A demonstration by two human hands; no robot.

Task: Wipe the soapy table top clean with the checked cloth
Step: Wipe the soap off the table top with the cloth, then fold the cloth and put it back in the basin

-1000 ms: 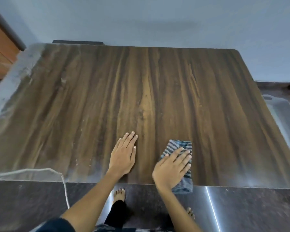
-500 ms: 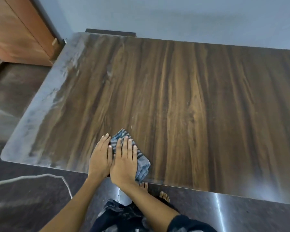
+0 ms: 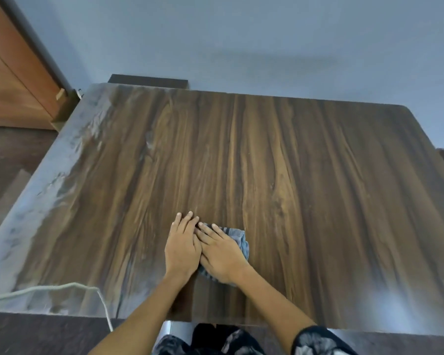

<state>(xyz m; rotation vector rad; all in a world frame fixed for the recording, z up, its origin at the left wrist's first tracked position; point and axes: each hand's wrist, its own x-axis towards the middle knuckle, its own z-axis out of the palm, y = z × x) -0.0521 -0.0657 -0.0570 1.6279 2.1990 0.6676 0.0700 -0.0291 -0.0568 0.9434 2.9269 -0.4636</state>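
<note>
Wood-grain laminate forms the surface (image 3: 305,188), seen from the head view with a pale soapy film along its left edge (image 3: 49,180) and a fainter haze at the near corners. Near the front centre, the right hand (image 3: 222,253) lies flat on the checked cloth (image 3: 240,238), fingers (image 3: 205,230) extended and slightly apart, pressing rather than gripping; this probably spreads pressure for wiping. The left hand (image 3: 182,248) rests beside it, palm down, fingers together, touching the right and likely adding force. A white cord (image 3: 62,286) crosses the near-left corner.
</note>
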